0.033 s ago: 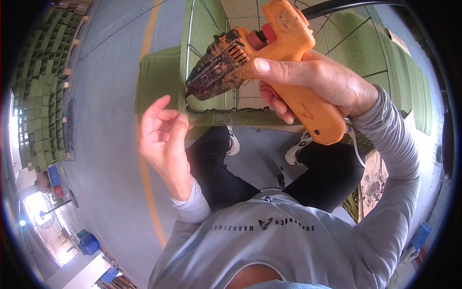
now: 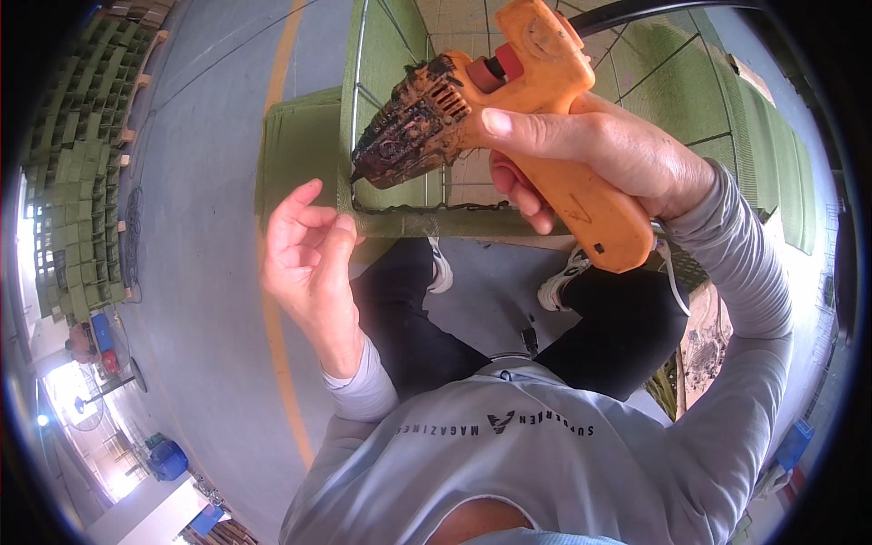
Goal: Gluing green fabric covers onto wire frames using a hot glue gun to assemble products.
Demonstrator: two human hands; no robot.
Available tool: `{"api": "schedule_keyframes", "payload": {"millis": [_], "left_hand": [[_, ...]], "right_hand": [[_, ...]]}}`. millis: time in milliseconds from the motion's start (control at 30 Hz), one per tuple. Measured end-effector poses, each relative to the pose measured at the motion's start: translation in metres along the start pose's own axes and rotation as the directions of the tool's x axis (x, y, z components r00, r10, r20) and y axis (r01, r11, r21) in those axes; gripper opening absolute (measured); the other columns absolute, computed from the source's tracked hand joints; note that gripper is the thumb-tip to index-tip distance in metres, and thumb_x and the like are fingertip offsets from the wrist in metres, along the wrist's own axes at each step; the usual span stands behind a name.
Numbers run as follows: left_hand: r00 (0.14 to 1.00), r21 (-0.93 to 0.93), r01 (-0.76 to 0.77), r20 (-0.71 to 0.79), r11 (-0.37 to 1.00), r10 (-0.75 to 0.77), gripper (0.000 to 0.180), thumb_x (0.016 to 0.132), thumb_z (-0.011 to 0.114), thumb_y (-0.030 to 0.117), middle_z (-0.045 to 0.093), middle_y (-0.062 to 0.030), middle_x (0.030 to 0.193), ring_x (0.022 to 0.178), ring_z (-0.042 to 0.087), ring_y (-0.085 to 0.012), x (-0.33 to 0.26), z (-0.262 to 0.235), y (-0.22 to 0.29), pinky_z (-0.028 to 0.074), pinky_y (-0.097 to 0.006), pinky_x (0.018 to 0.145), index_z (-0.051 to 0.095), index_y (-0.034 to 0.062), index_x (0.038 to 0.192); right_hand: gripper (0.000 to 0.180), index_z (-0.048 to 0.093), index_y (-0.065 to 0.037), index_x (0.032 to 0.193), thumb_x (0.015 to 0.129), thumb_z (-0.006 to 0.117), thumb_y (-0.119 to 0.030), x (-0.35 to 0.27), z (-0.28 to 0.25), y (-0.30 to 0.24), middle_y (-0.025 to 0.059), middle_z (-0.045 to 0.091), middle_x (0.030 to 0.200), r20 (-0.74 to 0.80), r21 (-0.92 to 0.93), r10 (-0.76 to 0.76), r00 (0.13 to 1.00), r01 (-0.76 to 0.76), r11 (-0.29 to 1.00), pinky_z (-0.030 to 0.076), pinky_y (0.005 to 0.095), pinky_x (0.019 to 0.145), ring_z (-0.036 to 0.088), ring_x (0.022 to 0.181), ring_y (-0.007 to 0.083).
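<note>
Plainly, right hand point(image 2: 627, 159) grips orange glue gun point(image 2: 534, 95); left hand point(image 2: 316, 259) half-curled, hold unclear.

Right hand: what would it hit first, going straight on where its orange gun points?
Likely the green mesh edge, met by the dark tip of the orange gun; the gap's depth is unclear.

Landmark: orange glue gun point(image 2: 538, 86).
Well left of it: blue-grey floor point(image 2: 213, 209), broad passage.
Above its nozzle: gap, bounded left by wire frame point(image 2: 360, 54).
Just below nozzle tip: narrow; left hand point(image 2: 313, 263) and green mesh edge point(image 2: 454, 222) obstruct.
Above its upper right: black cable point(image 2: 668, 8), obstruction.
Around its handle: right hand point(image 2: 631, 163), approach from right blocked.
Below its handle: black-trousered leg point(image 2: 618, 327), obstruction.
</note>
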State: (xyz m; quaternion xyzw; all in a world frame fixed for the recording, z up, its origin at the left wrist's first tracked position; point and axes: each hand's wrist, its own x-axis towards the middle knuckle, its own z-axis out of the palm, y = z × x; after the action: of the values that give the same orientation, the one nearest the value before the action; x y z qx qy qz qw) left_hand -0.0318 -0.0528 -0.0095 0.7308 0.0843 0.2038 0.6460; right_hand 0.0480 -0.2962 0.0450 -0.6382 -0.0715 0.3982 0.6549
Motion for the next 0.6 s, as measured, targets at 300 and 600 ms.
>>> {"api": "schedule_keyframes", "payload": {"millis": [300,600], "left_hand": [[1.000,0.009,0.000,-0.011,1.000,0.000,0.036,0.083,0.062,-0.007,0.061,-0.0043,0.085,0.072,0.059,-0.0099,0.0003,-0.0016,-0.0008,0.052,-0.025,0.067,0.063,-0.0038,0.119],[1.000,0.017,-0.002,-0.022,1.000,0.003,0.035,0.083,0.063,-0.007,0.061,-0.0049,0.085,0.072,0.060,-0.0103,0.0006,-0.0006,0.0007,0.052,-0.025,0.067,0.063,-0.0041,0.117]], "right_hand": [[0.045,0.061,-0.001,0.096,0.094,0.064,-0.046,-0.0003,0.0040,-0.0012,0.0072,0.063,0.080,-0.021,0.031,-0.052,0.998,0.052,0.998,0.055,0.0290,0.064,0.065,0.067,0.0173],[0.044,0.060,-0.002,0.095,0.094,0.065,-0.046,-0.0003,0.0042,-0.0029,0.0061,0.061,0.077,-0.010,0.004,-0.054,0.999,0.054,0.999,0.055,0.0296,0.061,0.063,0.063,0.0162]]}}
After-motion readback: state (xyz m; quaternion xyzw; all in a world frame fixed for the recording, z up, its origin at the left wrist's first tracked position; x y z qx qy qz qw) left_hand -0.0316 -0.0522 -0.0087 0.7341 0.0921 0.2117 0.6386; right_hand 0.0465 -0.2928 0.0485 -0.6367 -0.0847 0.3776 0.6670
